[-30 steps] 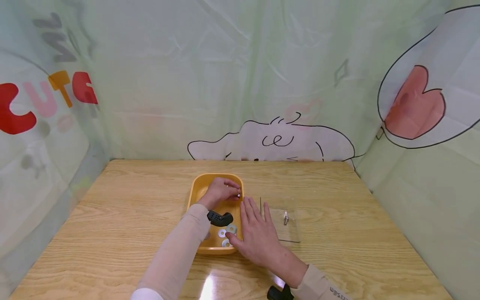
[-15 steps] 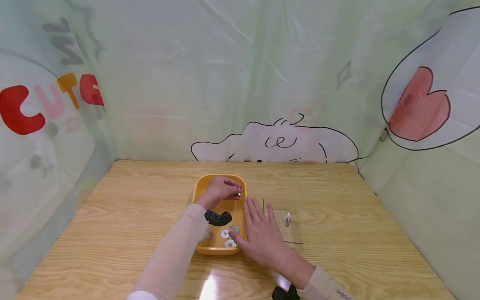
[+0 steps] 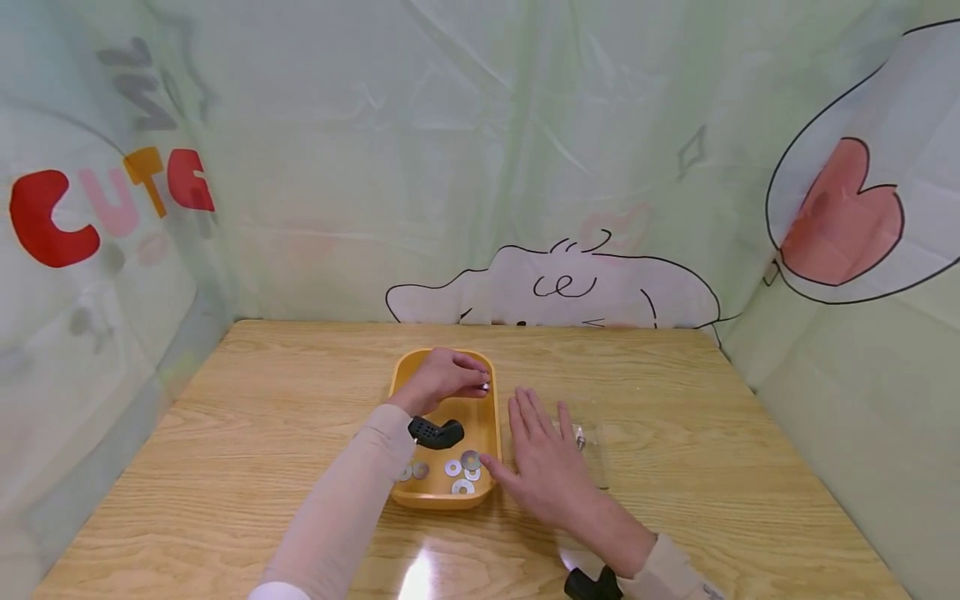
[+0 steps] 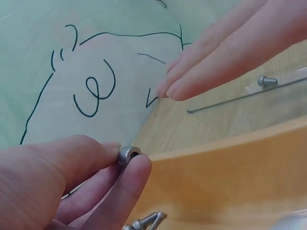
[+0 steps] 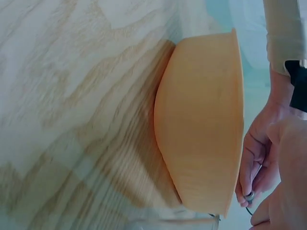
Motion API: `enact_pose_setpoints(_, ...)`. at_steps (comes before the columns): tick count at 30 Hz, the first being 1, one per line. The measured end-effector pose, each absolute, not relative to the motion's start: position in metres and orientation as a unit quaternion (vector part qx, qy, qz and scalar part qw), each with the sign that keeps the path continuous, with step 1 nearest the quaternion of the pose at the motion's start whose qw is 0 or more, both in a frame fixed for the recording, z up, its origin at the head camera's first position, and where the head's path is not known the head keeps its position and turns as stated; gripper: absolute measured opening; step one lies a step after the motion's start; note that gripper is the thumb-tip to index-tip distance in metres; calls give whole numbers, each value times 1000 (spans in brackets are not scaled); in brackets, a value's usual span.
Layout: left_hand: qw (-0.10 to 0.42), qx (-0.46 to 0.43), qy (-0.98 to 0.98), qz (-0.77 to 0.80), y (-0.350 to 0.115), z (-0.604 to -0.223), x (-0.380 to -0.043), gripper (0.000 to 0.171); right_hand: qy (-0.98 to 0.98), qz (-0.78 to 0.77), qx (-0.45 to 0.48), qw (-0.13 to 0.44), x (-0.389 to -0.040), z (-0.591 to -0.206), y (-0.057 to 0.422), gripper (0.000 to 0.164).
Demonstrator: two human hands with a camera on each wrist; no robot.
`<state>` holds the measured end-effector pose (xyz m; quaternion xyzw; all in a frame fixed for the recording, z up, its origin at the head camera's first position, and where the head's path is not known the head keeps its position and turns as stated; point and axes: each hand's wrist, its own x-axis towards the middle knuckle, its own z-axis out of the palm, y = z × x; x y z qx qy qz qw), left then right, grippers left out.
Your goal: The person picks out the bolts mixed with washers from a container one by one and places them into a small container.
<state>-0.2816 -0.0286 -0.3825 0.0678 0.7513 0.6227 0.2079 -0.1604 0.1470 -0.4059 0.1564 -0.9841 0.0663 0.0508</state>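
My left hand (image 3: 444,377) is over the far right part of the orange tray (image 3: 497,442). In the left wrist view its thumb and fingers pinch a socket head screw (image 4: 128,155), with the round head facing the camera. To the right of the tray my right hand (image 3: 553,471) hovers with fingers straight, overlapping a clear flat plastic piece (image 3: 597,467). On that piece lies another socket head screw (image 4: 267,81), partly covered by the hand in the head view. Several metal screws (image 4: 146,221) rest inside the tray, below the left fingers.
Several flat washers (image 3: 453,468) lie in the near end of the tray. The black wrist camera (image 3: 437,433) on the left arm blocks part of the tray's middle. Another black camera (image 3: 592,583) sits under the right wrist. A printed curtain (image 3: 337,208) encloses the wooden table (image 3: 675,433).
My right hand has moved right, away from the tray's side and farther over the clear plastic piece. The left hand keeps its pinch on the screw, staying at the tray's far right.
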Motion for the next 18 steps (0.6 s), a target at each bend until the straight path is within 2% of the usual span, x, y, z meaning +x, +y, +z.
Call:
enact_pose_setpoints(13, 233, 80, 712, 657, -13, -376, -282, 24, -986, 81, 124, 77, -157, -406, 181, 87)
enact_pose_setpoints(18, 234, 87, 711, 657, -6, -373, -280, 24, -988, 84, 105, 70, -158, -410, 195, 91)
